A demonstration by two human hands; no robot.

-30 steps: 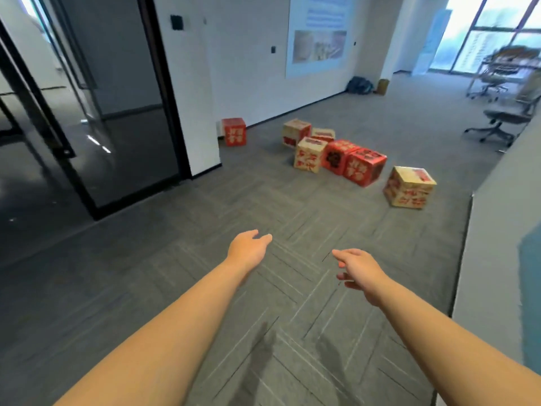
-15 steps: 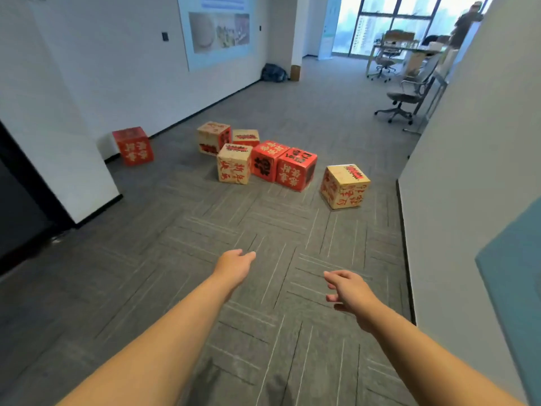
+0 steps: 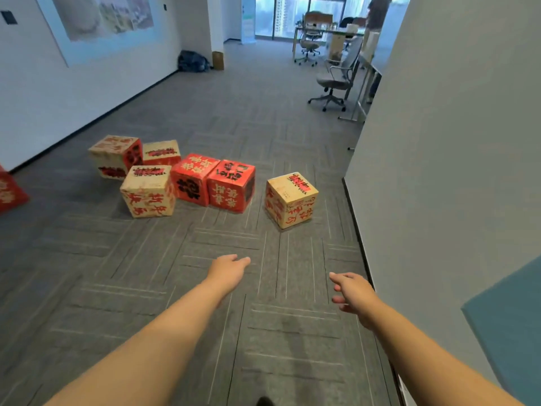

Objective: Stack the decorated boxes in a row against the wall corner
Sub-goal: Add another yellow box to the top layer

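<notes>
At nine o'clock we see a red box cut off by the left edge. At ten, the rear cream box is partly hidden behind the front cream box. At one o'clock a far person is blurred and cropped; the boxes' lettering is unreadable to us

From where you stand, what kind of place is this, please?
Probably an office: grey carpet tiles cover the floor, a wheeled office chair stands near desks by tall windows, and a large poster hangs on the white wall.
</notes>
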